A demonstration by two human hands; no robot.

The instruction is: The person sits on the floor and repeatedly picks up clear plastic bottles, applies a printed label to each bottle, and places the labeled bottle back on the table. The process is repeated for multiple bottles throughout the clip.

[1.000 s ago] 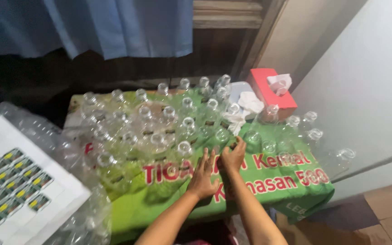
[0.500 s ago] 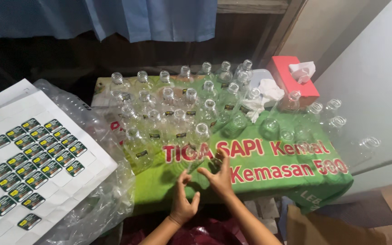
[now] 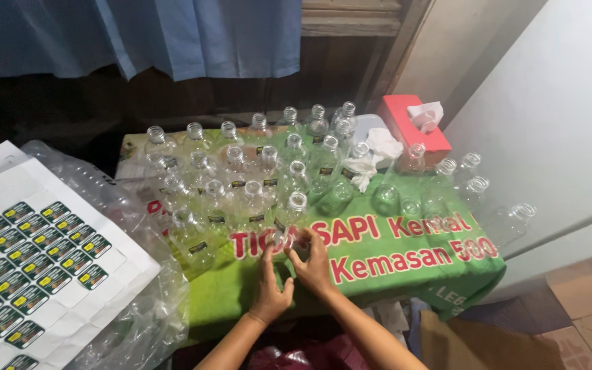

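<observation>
From the head camera, looking down: the person's left hand (image 3: 270, 288) and right hand (image 3: 314, 264) meet at the near edge of the bottle cluster, fingers curled around one clear bottle (image 3: 290, 226) that stands at the front of the group. Both hands appear closed on it, thumbs and fingertips pressing its lower body, though the clear plastic makes the exact contact hard to read. Holding it from both sides like that looks like a way to steady the bottle while pressing something flat against its wall; several neighbouring bottles carry a small dark label at the same height.

The bottles stand upright with open necks on a green printed cloth (image 3: 405, 274) spread over a low table. I count roughly thirty: a tight block of about twenty-odd at the left and middle, and around seven set loosely apart toward the right. The exact count is uncertain because the clear bodies overlap.

At the person's left lies one white sticker sheet (image 3: 42, 253), within easy reach, with about twenty-five small dark labels left on it and many empty slots. Crumpled clear plastic wrap (image 3: 145, 308) lies under and beside it. At the back right stands one red tissue box (image 3: 412, 127), a tissue poking up, and one loose crumpled tissue (image 3: 371, 154) rests among the bottles. A blue curtain (image 3: 193, 34) hangs behind.
</observation>
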